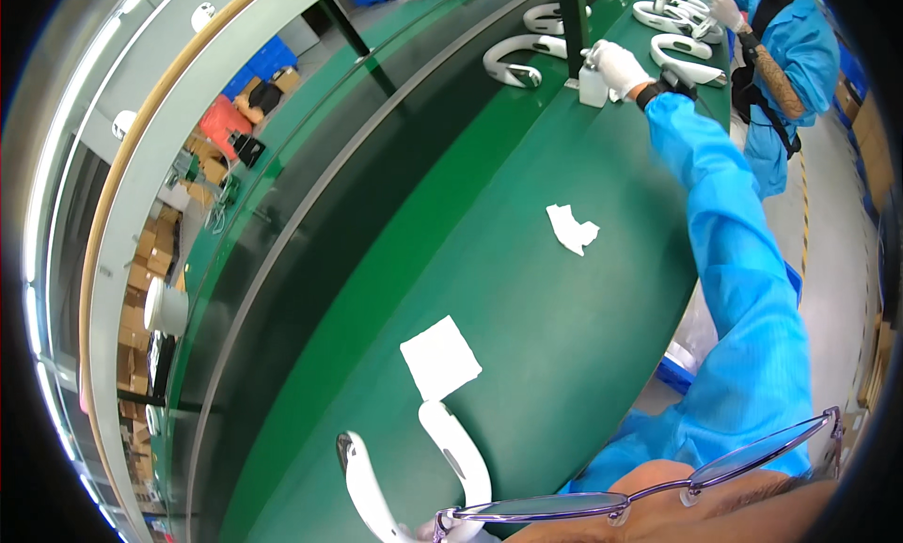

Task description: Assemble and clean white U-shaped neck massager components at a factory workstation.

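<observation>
My right arm, in a blue sleeve, reaches far out to the upper right. My white-gloved right hand [623, 70] is closed around the top of a small white bottle [593, 88], which stands by a dark green post. At the lower edge lies a white U-shaped neck fan [461, 456], its two ends pointing away from me. Only a bit of my left hand [423, 531] shows at the fan's curve, closed on the band; eyeglasses in front hide most of it. Just beyond the fan's ends lies a square white cloth [441, 358].
A crumpled white wipe [571, 229] lies mid-bench on the green surface [508, 289]. Several more neck fans [682, 59] sit at the far end, near a co-worker in blue [800, 63]. The green post [571, 26] rises beside the bottle. A dark conveyor strip [310, 223] runs along the left.
</observation>
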Action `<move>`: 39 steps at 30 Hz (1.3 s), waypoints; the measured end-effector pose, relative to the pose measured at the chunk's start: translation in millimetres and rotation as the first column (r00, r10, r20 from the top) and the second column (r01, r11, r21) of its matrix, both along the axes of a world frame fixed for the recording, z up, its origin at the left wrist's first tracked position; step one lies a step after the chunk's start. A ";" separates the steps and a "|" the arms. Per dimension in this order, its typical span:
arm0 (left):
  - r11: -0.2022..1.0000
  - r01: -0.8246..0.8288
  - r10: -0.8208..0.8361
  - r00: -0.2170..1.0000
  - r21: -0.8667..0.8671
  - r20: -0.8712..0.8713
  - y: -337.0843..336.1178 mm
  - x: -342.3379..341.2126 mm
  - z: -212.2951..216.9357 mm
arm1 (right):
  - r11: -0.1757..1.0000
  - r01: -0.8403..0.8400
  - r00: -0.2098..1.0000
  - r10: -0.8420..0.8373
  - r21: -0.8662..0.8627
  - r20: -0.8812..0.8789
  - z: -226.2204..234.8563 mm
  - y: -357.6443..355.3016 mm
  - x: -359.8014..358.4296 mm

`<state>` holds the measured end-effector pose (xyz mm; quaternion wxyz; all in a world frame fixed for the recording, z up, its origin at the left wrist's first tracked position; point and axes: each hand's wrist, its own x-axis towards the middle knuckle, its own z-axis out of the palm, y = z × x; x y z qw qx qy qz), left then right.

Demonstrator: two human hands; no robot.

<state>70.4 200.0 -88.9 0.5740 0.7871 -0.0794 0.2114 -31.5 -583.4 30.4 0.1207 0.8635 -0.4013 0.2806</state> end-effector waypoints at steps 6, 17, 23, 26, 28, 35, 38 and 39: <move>1.000 0.002 -0.001 1.000 -0.018 0.030 10.8 -8.3 5.2 | 0.880 -0.267 0.857 0.031 0.392 0.515 30.1 35.7 -18.1; 0.999 -0.024 0.017 0.980 -0.034 -0.196 16.0 -26.2 33.2 | -0.181 -0.949 0.288 -0.167 0.258 0.943 14.4 340.1 -3.2; 0.800 0.206 -0.297 0.952 -0.564 -0.072 -24.1 -27.7 80.9 | 0.299 -0.858 0.509 0.601 0.417 0.616 -12.1 493.1 6.8; 0.752 0.185 -0.334 0.935 -0.633 -0.123 -21.3 -29.6 86.4 | 0.007 -0.859 0.492 0.287 0.511 0.822 -25.6 550.1 21.8; 0.761 0.226 -0.358 0.928 -0.608 -0.104 -13.3 -30.1 83.0 | 0.134 -0.887 0.446 0.499 0.442 0.743 -28.2 573.3 29.7; 0.734 0.200 -0.331 0.940 -0.649 -0.085 -6.1 -29.6 84.7 | 0.362 -0.919 0.386 0.907 0.156 0.168 -51.7 615.8 26.0; 0.802 0.240 -0.329 0.942 -0.547 -0.069 -9.4 -31.9 89.7 | 0.408 -0.911 0.410 0.912 0.055 0.028 -49.3 588.8 45.3; 0.816 0.219 -0.307 0.948 -0.535 -0.080 -14.2 -31.9 96.1 | 0.386 -0.921 0.388 0.921 0.059 0.036 -45.3 583.0 48.6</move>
